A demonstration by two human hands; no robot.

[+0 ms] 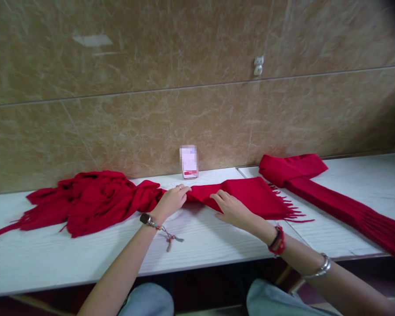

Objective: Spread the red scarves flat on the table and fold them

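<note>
A long red fringed scarf (246, 197) lies across the white table in front of me. Its right part is flattened and layered, ending in loose tassels. My left hand (173, 201) is closed on the narrow gathered stretch between that flat part and a crumpled heap of red cloth (98, 202) on the left. Over the near edge of the flat part rests my right hand (232, 210), its fingers loosely bent and a gap showing between thumb and fingertips. Whether the heap is all one piece with this scarf, I cannot tell.
Another red scarf (335, 202), folded lengthwise into a strip, runs from the wall to the table's right front edge. A phone (189, 162) with a lit, blurred screen leans on the tiled wall. A small white figure (258, 66) is fixed above. My knees are below the table (171, 259).
</note>
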